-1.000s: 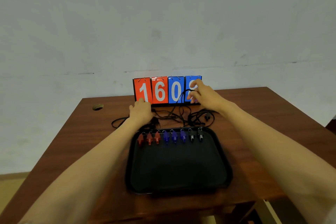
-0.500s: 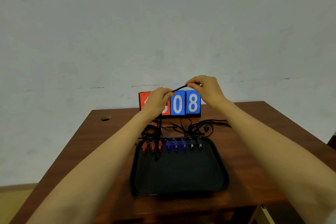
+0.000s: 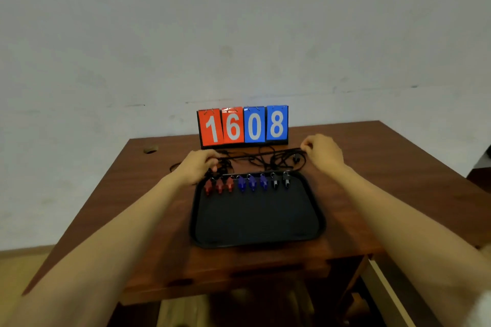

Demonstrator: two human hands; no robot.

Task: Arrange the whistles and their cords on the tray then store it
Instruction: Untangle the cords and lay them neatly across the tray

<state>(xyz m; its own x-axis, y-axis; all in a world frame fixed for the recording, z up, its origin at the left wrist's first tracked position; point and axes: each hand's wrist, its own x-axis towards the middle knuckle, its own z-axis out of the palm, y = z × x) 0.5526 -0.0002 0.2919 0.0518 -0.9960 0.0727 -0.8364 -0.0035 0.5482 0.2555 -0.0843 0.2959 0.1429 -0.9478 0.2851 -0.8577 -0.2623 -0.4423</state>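
A black tray (image 3: 255, 220) lies on the wooden table. Along its far rim stands a row of whistles: three red (image 3: 219, 185), three blue (image 3: 252, 182) and two black (image 3: 280, 180). Their black cords (image 3: 265, 160) lie tangled on the table behind the tray. My left hand (image 3: 198, 167) pinches one end of a cord beyond the tray's far left corner. My right hand (image 3: 322, 152) pinches the other end beyond the far right corner. The cord runs taut between them, low over the tangle.
A flip scoreboard (image 3: 243, 126) reading 1608 stands at the table's far edge, just behind the cords. A round hole (image 3: 150, 150) is in the table's far left corner. A white wall rises behind. Floor shows below the near edge.
Both hands have come down from in front of the scoreboard and spread apart, stretching the cord sideways just above the table. The scoreboard digits are all uncovered now.
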